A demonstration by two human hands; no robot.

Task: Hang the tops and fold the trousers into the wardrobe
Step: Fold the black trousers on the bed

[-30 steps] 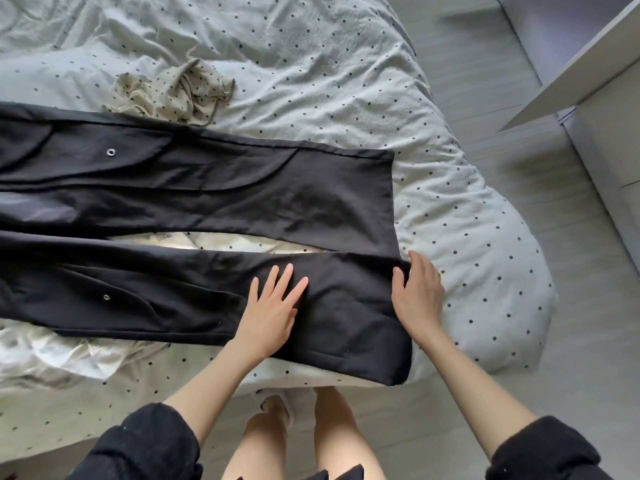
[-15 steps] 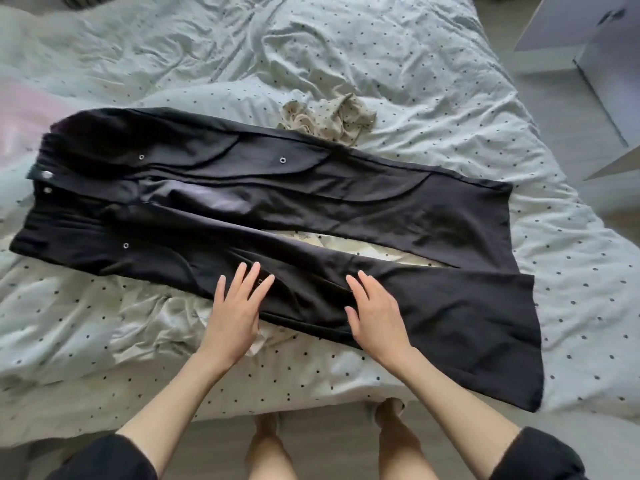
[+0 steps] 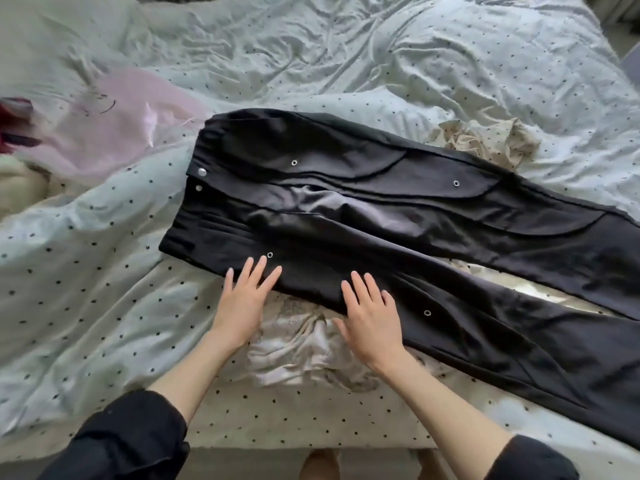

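The bed (image 3: pixel 346 57) fills nearly everything, under a rumpled pale cover with small dark dots; its far edge and both sides run out of view. Black trousers (image 3: pixel 381 220) lie flat across it, waistband to the left, the 2 legs angling down to the right, where their hems are cut off by the frame. A pink garment (image 3: pixel 131 133) sits left of the waistband, blurred, with something dark red at the frame edge that I can't make out. A pale crumpled cloth (image 3: pixel 304 344) shows from under the near leg, and a beige dotted cloth (image 3: pixel 485 140) is bunched just beyond the far leg. The left hand (image 3: pixel 246 299) lies flat, fingers spread, tips on the trousers' near edge by the hip. The right hand (image 3: pixel 370 317) lies flat too, fingers apart, on the near leg. Neither grips anything.
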